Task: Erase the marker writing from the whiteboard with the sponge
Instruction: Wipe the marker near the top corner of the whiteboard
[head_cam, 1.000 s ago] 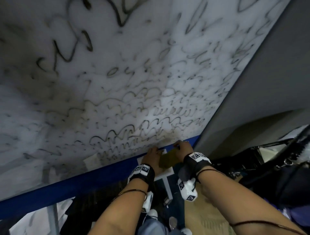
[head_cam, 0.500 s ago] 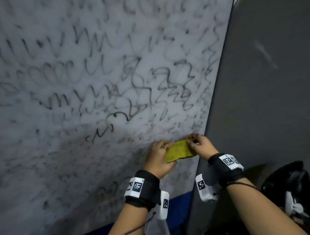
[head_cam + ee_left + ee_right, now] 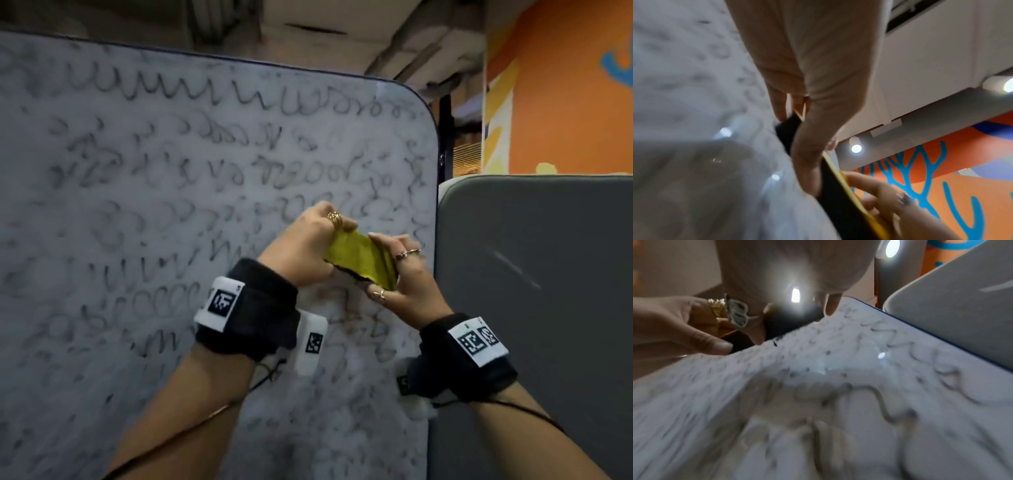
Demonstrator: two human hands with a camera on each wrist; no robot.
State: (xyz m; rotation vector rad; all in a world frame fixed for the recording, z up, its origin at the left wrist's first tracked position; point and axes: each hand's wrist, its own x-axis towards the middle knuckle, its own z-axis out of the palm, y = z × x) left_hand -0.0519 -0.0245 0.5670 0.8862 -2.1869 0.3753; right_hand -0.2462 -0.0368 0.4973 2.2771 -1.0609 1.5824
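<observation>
While both hands (image 3: 349, 260) pinch sponge (image 3: 359, 262), near whiteboard (image 3: 137, 205) right edge, grey panel (image 3: 534, 274) beside.

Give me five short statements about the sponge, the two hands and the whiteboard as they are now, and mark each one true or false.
1. Both hands hold the sponge. True: the left hand grips its left end and the right hand its right end.
2. The sponge is all yellow. False: the face toward the person is yellow, but the left wrist view shows a dark layer on the side facing the board.
3. The whiteboard has been wiped clean. False: smudged marker writing covers it.
4. The hands are near the board's right edge. True: a grey panel stands just to the right of it.
5. The left hand is bare of jewellery. False: a gold ring shows on it.
</observation>
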